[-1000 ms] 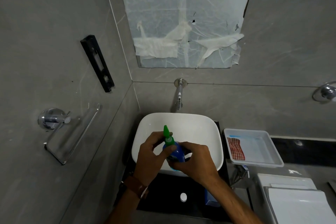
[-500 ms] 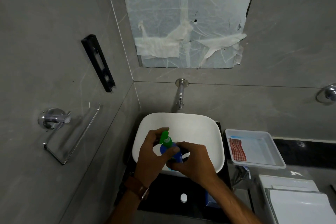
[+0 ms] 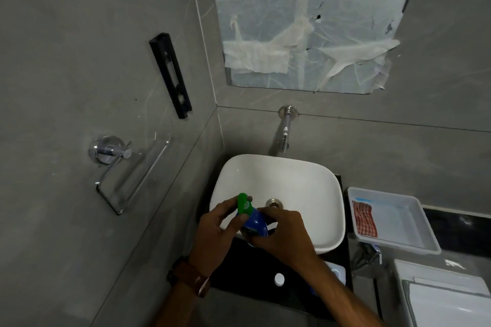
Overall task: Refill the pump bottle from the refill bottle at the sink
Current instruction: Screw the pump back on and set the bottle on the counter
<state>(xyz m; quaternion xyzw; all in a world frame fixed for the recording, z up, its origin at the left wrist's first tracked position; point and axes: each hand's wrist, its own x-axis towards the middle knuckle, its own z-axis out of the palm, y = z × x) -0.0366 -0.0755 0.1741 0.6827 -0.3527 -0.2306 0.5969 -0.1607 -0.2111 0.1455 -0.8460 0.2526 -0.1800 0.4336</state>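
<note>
Left hand (image 3: 212, 233) pinches green cap (image 3: 244, 204); right hand (image 3: 283, 233) grips blue bottle (image 3: 255, 224) over sink (image 3: 313, 188).

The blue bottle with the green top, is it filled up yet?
Not yet. Both hands hold the blue bottle over the sink: the right hand grips its body, the left hand pinches the green top, which sits tilted. A small white cap lies on the counter. No pouring is visible, so refilling is still left.
</note>
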